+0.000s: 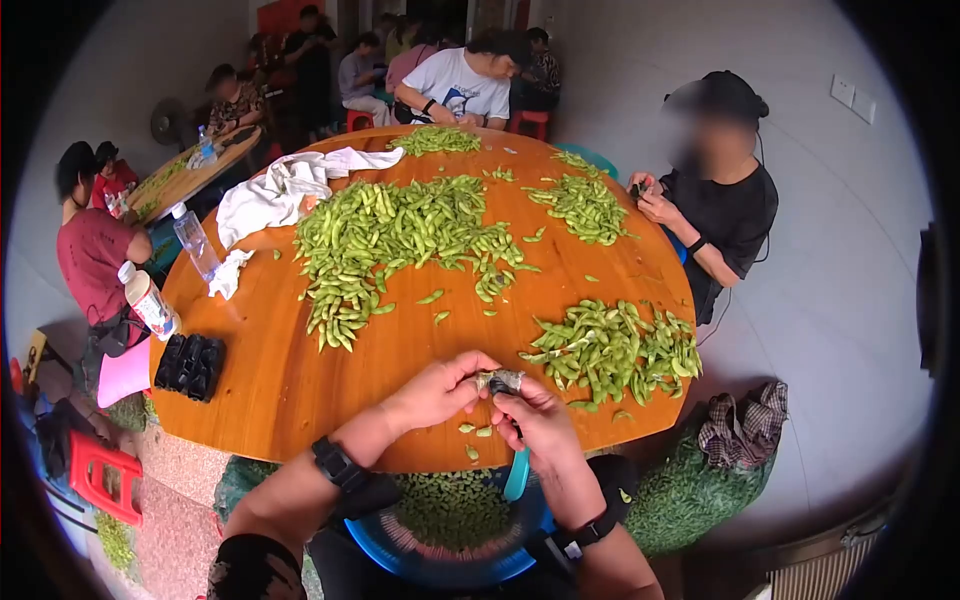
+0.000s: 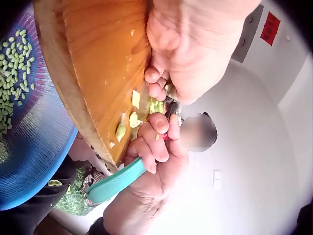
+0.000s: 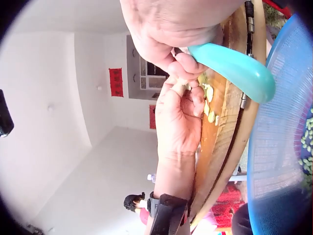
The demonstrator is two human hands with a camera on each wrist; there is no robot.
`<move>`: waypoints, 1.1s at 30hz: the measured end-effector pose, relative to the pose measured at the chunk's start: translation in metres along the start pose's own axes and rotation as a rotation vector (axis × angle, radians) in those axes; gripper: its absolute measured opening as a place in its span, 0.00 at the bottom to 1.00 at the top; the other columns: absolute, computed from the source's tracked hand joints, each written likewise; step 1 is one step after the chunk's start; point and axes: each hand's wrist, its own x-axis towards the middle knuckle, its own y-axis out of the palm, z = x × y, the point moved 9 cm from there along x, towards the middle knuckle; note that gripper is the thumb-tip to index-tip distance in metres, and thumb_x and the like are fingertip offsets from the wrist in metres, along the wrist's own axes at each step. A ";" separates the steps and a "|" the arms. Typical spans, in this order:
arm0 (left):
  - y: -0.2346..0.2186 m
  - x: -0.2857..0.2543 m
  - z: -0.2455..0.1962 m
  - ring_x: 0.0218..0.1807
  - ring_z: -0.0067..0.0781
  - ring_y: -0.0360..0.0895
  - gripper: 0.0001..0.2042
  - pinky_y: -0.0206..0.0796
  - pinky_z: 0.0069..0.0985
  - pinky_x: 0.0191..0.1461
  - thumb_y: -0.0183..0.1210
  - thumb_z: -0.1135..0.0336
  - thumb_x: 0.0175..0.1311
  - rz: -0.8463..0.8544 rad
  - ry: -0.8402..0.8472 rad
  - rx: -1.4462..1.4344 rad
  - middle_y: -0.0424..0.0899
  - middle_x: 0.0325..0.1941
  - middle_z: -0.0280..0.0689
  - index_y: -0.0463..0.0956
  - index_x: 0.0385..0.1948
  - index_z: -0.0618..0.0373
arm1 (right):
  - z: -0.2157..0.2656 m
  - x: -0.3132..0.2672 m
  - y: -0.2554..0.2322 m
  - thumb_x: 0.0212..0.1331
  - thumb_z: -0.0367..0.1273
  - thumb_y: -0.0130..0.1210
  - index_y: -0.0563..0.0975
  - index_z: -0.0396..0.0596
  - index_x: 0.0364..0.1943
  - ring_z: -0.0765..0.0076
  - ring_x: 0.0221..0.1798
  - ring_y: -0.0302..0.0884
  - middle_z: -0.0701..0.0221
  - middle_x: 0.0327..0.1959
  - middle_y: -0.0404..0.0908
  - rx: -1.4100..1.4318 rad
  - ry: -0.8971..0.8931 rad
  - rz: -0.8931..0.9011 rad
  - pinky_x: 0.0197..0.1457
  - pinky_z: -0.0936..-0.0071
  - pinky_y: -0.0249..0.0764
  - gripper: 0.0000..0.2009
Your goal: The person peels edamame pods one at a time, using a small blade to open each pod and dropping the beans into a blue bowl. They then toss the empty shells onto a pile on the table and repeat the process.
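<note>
Over the table's near edge, my left hand (image 1: 435,395) and right hand (image 1: 540,420) meet at the fingertips. The left thumb and fingers pinch a small greyish piece (image 1: 500,380), partly hidden by fingers; I cannot tell its kind. Curled fingers of my right hand grip a tool with a turquoise handle (image 2: 117,181), its working end hidden. The handle (image 3: 239,71) points down toward a blue mesh basket (image 1: 390,560) of shelled green beans (image 2: 14,68). Loose beans and pod bits (image 3: 210,105) lie on the wood beside the hands.
Heaps of green soybean pods (image 1: 400,225) cover much of the round table (image 1: 250,330); another heap (image 1: 615,350) lies near right. Bottles (image 1: 150,300), a black tray (image 1: 190,367) and a white cloth (image 1: 275,195) stand or lie left. People sit opposite and right. A full sack (image 1: 690,500) stands right.
</note>
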 end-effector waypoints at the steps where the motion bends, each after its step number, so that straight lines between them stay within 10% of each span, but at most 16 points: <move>1: 0.000 0.000 0.002 0.31 0.16 0.70 0.14 0.66 0.17 0.36 0.42 0.78 0.63 -0.006 0.004 -0.042 0.75 0.31 0.30 0.70 0.48 0.56 | 0.001 0.000 0.001 0.60 0.24 0.51 0.78 0.46 0.37 0.87 0.12 0.59 0.76 0.21 0.74 -0.003 -0.006 -0.004 0.11 0.86 0.50 0.05; 11: -0.015 -0.012 -0.015 0.38 0.31 0.75 0.12 0.67 0.25 0.42 0.47 0.76 0.61 -0.190 0.131 0.345 0.76 0.34 0.35 0.72 0.44 0.55 | 0.015 0.003 -0.043 0.60 0.27 0.51 0.75 0.45 0.38 0.82 0.13 0.62 0.72 0.21 0.74 0.124 -0.075 -0.206 0.12 0.85 0.53 0.04; 20: 0.043 -0.084 -0.049 0.50 0.36 0.72 0.11 0.65 0.28 0.53 0.52 0.76 0.59 0.130 0.264 0.293 0.74 0.47 0.35 0.73 0.43 0.55 | 0.032 -0.005 -0.064 0.62 0.28 0.50 0.72 0.44 0.29 0.82 0.13 0.63 0.73 0.20 0.73 0.002 -0.164 -0.206 0.12 0.83 0.54 0.05; 22: 0.025 -0.080 -0.048 0.48 0.42 0.73 0.09 0.67 0.32 0.52 0.54 0.73 0.58 0.114 0.159 0.203 0.75 0.44 0.37 0.73 0.41 0.56 | 0.033 -0.006 -0.063 0.62 0.28 0.50 0.72 0.44 0.28 0.82 0.12 0.63 0.73 0.20 0.73 -0.003 -0.152 -0.199 0.12 0.83 0.54 0.05; 27: -0.142 -0.051 -0.039 0.46 0.49 0.72 0.11 0.66 0.39 0.52 0.53 0.76 0.49 -0.602 0.153 1.054 0.77 0.40 0.46 0.77 0.35 0.59 | 0.033 -0.005 -0.062 0.62 0.28 0.49 0.72 0.43 0.27 0.81 0.11 0.63 0.72 0.18 0.72 -0.047 -0.127 -0.222 0.12 0.83 0.55 0.06; 33: -0.226 -0.045 0.027 0.51 0.47 0.71 0.11 0.69 0.35 0.49 0.52 0.77 0.50 -0.629 -0.334 1.409 0.74 0.45 0.45 0.76 0.36 0.58 | 0.034 -0.005 -0.063 0.62 0.28 0.50 0.71 0.44 0.27 0.81 0.12 0.63 0.72 0.18 0.72 -0.043 -0.133 -0.181 0.12 0.83 0.55 0.06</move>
